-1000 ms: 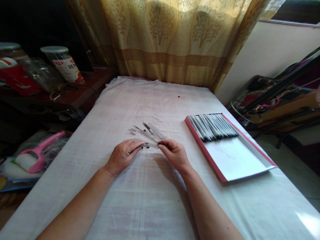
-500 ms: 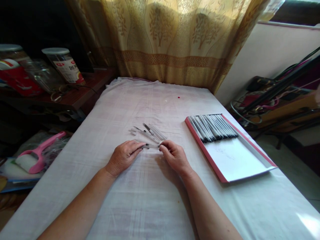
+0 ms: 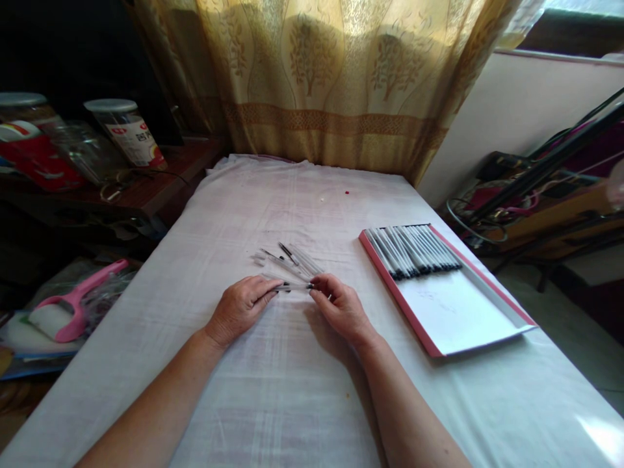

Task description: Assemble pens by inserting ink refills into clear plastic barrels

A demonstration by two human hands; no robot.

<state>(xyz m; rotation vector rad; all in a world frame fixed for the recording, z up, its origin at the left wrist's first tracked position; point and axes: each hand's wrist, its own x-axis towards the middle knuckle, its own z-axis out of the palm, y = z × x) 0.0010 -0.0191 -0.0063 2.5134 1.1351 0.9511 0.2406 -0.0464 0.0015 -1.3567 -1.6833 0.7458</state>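
Note:
My left hand (image 3: 242, 305) and my right hand (image 3: 340, 307) meet at the middle of the white cloth-covered table (image 3: 273, 390). Both pinch the ends of one clear pen (image 3: 295, 286) held level between them, left fingers on its left end, right fingers on its right end. Just beyond the hands lies a small loose pile of clear pens and pen parts (image 3: 287, 257). To the right, a pink-edged white tray (image 3: 458, 312) holds a neat row of several finished pens (image 3: 414, 248) at its far end.
A gold patterned curtain (image 3: 331, 78) hangs behind the table. Left of the table a dark shelf carries plastic jars (image 3: 124, 130), with a pink-handled roller (image 3: 73, 305) lower down. Cables and a dark stand (image 3: 546, 175) crowd the right side.
The hands stay together on the pen; my right fingers have shifted slightly along its right end. The camera has tilted a little.

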